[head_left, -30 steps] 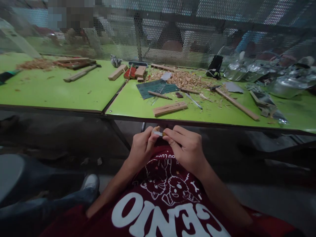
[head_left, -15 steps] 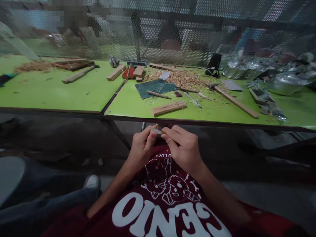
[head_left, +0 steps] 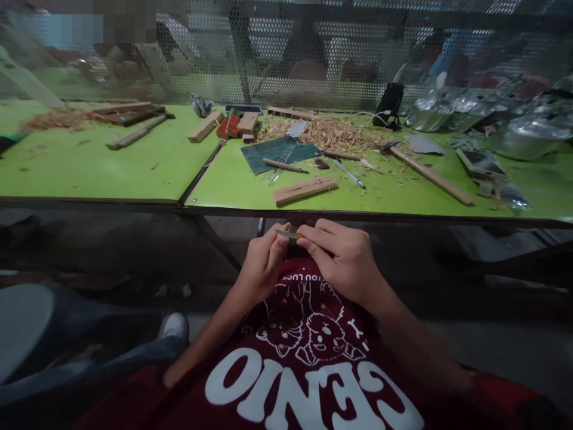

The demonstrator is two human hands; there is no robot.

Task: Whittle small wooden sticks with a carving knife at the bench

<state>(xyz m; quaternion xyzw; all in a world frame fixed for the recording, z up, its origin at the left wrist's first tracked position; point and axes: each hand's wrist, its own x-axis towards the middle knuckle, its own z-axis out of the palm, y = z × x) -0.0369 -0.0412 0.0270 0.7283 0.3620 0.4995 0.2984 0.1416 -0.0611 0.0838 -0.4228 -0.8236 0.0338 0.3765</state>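
In the head view, clock directions taken from the hands, the left grip (head_left: 259,260) is pinched closed around a small wooden piece (head_left: 287,227), mostly hidden by the fingers. The right grip (head_left: 344,257) is narrow, closed on the yellow handle (head_left: 299,236) of a short blade (head_left: 286,234) that points to nine o'clock and lies by the left thumb. Both things are over the lap, just below the tabletop (head_left: 134,173) edge.

The piece looks light and stiff, likely brittle wherever it is thin; its end away from the blade seems the safer hold. The blade looks thin, rigid and sharp, best taken by its handle.

At twelve, a split wooden block (head_left: 305,191) lies near the tabletop edge, with a slim wooden-handled tool (head_left: 284,166) over a dark green sheet (head_left: 264,156) beyond. A pen (head_left: 349,174) is at two, curled shavings (head_left: 335,134) at one, and a hammer (head_left: 432,176) between two and three. The tabletop edge limits forward movement; a neighbour's shoe (head_left: 174,327) shows at eight.
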